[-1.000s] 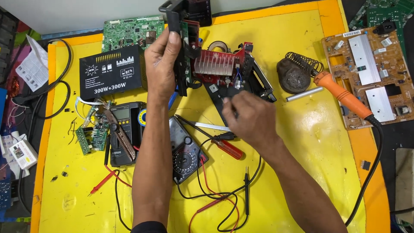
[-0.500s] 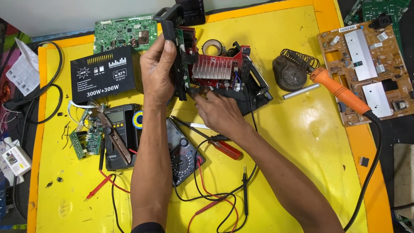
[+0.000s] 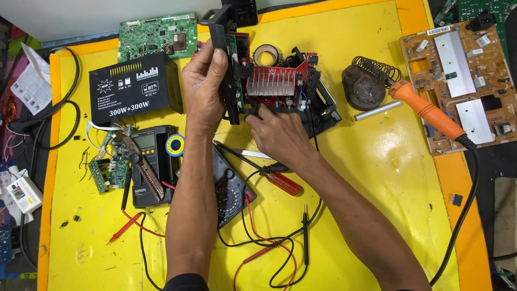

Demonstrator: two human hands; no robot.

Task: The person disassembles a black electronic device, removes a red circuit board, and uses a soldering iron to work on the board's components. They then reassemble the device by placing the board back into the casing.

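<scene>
My left hand (image 3: 203, 86) grips an upright black front panel (image 3: 222, 37) with a green board behind it, at the left end of an opened amplifier. A red circuit board with a finned silver heat sink (image 3: 272, 82) lies in that amplifier's black chassis (image 3: 323, 110). My right hand (image 3: 277, 134) rests at the near edge of the red board, fingertips pinched at a small dark part there; what they hold is hidden. A roll of tape (image 3: 266, 54) sits just behind the board.
On the yellow mat (image 3: 366, 178): a black amplifier cover (image 3: 132, 91), two multimeters (image 3: 153, 161) with red and black leads, a red-handled screwdriver (image 3: 283, 183), a small green board (image 3: 107, 172), an orange soldering iron (image 3: 425, 110) in its coil stand (image 3: 363, 83), and a brown board (image 3: 468, 81) at right.
My right hand has moved from the mat below the chassis up to the near edge of the red board. My left hand keeps its hold on the front panel.
</scene>
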